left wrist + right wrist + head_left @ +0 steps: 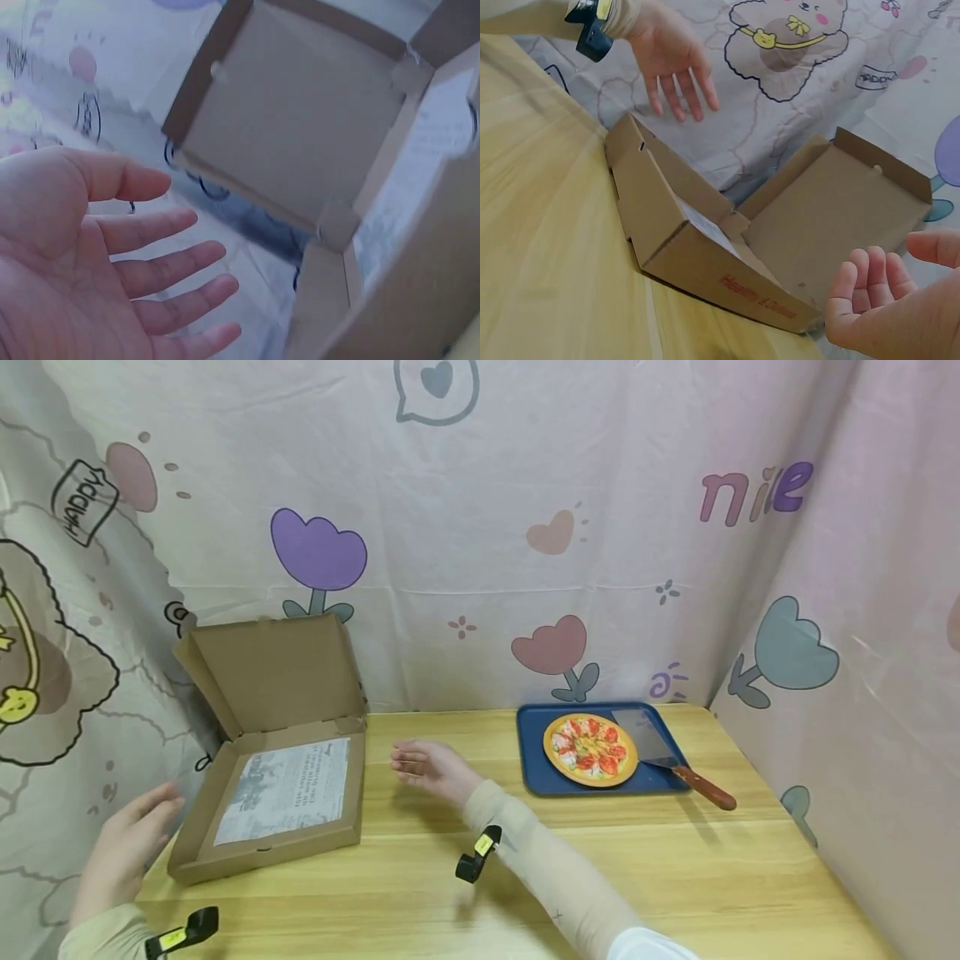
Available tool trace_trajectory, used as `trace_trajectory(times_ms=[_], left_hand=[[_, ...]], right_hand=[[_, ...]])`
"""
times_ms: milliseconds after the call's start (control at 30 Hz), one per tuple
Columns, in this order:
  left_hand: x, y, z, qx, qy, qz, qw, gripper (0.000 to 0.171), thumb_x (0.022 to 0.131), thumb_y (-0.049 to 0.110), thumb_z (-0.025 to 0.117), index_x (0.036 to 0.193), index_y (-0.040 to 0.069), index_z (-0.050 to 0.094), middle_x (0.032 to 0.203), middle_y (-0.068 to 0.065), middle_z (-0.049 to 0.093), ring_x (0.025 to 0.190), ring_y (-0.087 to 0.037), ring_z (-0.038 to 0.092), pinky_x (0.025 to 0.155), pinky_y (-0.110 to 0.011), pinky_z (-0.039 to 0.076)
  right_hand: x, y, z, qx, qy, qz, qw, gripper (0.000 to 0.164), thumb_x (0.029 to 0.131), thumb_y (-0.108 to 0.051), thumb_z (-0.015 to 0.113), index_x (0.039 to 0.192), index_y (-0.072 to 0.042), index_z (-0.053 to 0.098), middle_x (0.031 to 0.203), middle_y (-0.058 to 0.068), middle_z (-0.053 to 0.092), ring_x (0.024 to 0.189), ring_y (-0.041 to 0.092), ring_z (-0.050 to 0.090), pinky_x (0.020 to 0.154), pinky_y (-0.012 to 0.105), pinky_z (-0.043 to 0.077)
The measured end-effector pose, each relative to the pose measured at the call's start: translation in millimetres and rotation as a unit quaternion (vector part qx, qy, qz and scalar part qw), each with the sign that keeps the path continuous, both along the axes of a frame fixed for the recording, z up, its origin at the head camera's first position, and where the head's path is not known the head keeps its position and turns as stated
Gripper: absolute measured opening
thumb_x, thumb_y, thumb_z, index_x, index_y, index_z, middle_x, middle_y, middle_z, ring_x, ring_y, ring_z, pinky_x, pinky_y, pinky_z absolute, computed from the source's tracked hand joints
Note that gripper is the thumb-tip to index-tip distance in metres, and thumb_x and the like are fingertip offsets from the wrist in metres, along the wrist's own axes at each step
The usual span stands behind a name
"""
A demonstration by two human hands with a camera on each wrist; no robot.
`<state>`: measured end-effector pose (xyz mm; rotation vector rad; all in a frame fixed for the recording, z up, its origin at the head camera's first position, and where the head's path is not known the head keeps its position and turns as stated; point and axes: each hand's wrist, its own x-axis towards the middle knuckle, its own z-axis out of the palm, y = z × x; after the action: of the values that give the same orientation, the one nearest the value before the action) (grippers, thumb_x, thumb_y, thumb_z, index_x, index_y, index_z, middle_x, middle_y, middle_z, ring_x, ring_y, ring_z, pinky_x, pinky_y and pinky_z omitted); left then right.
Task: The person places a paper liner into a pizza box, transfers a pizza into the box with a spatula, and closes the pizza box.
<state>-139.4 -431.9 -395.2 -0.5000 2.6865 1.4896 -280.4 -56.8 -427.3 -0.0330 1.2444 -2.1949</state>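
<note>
A brown cardboard pizza box (pixel 358 814) stands on the left of the table with its lid (pixel 281 672) raised and a printed paper sheet (pixel 288 789) lying inside. My left hand (pixel 131 847) is held just left of the box, apart from it; in the left wrist view its fingers (pixel 176 270) are spread and hold nothing. To the right of the box hovers my right hand (pixel 438 771), empty, its fingers loosely bent in the right wrist view. A toy-like pizza (pixel 590 749) lies on a blue tray (pixel 528 777), beside a wooden-handled spatula (pixel 703 787).
The wooden table (pixel 435 893) meets a patterned cloth (pixel 450 527) at the back and sides. The spatula's handle sticks out past the tray's right front corner. Each wrist wears a black strap mount (pixel 477 853).
</note>
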Motion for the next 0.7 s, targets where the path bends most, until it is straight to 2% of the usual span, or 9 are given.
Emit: trace_trajectory(times_ms=[33,133,200,267,367,467,567,700], left_hand=[[-0.3,5.0,2.9,-0.004,0.009,0.001,1.0,0.075,0.102,0.053,0.029,0.156,0.006,0.006,0.163,-0.007,0.003,0.15,-0.036,0.004,0.113,-0.045,0.035],[-0.8,20.2,9.5,-0.004,0.038,0.006,0.9992,0.073,0.102,0.05,0.031,0.155,0.004,0.009,0.162,-0.002,0.007,0.15,-0.036,0.003,0.116,-0.065,0.013],[-1.3,30.3,12.9,-0.006,0.056,0.007,0.9984,0.072,0.103,0.048,0.034,0.155,0.004,0.012,0.161,0.001,0.011,0.151,-0.03,0.005,0.116,-0.064,0.01],[-3.1,40.0,18.1,-0.015,0.067,0.005,0.9976,0.071,0.103,0.046,0.035,0.155,0.003,0.013,0.162,-0.003,0.014,0.15,-0.029,0.01,0.117,-0.063,0.012],[-7.0,56.1,25.4,-0.049,0.076,0.005,0.9959,0.068,0.104,0.044,0.033,0.154,0.002,0.017,0.159,-0.02,0.02,0.145,-0.041,0.02,0.113,-0.065,0.019],[-11.8,69.2,30.4,-0.096,0.088,-0.002,0.9915,0.064,0.104,0.04,0.031,0.152,-0.002,0.022,0.151,-0.035,0.027,0.135,-0.055,0.028,0.106,-0.067,0.027],[-16.0,79.3,31.3,-0.123,0.096,-0.017,0.9876,0.064,0.105,0.039,0.031,0.151,-0.004,0.025,0.147,-0.038,0.031,0.131,-0.057,0.032,0.1,-0.066,0.032],[-24.3,91.9,30.5,-0.13,0.096,-0.03,0.9865,0.064,0.105,0.04,0.031,0.151,-0.003,0.026,0.146,-0.039,0.033,0.13,-0.057,0.034,0.097,-0.068,0.035]], right_hand=[[-0.5,2.6,0.0,0.001,0.001,0.0,1.0,0.043,0.095,-0.009,0.056,0.135,0.006,0.049,0.092,0.004,0.065,0.087,0.015,0.062,0.117,0.046,0.032],[-2.5,10.5,0.7,0.008,0.009,-0.002,1.0,0.044,0.096,-0.009,0.055,0.136,0.006,0.048,0.091,0.003,0.065,0.086,0.015,0.062,0.112,0.044,0.039],[-4.4,15.8,1.1,0.012,0.012,-0.006,1.0,0.041,0.095,-0.008,0.055,0.133,0.005,0.05,0.09,0.003,0.065,0.085,0.015,0.062,0.103,0.039,0.046],[-6.2,20.8,1.9,0.019,0.02,-0.011,1.0,0.037,0.096,-0.008,0.055,0.13,0.004,0.052,0.089,0.002,0.066,0.083,0.015,0.063,0.091,0.033,0.051],[-8.4,29.7,3.4,0.025,0.032,-0.015,0.999,0.036,0.096,-0.008,0.053,0.129,0.004,0.052,0.087,0.001,0.066,0.082,0.014,0.063,0.079,0.027,0.052],[-9.3,39.6,4.1,0.032,0.05,-0.013,0.998,0.035,0.097,-0.009,0.052,0.13,0.004,0.051,0.087,0.0,0.066,0.081,0.013,0.063,0.077,0.026,0.051],[-9.3,50.0,4.1,0.031,0.062,-0.015,0.997,0.028,0.097,-0.009,0.052,0.123,0.001,0.054,0.087,-0.001,0.067,0.081,0.013,0.063,0.076,0.026,0.051],[-9.6,64.5,2.7,0.026,0.068,-0.027,0.997,0.013,0.096,-0.007,0.054,0.109,-0.006,0.058,0.085,-0.001,0.066,0.081,0.013,0.063,0.079,0.027,0.05]])
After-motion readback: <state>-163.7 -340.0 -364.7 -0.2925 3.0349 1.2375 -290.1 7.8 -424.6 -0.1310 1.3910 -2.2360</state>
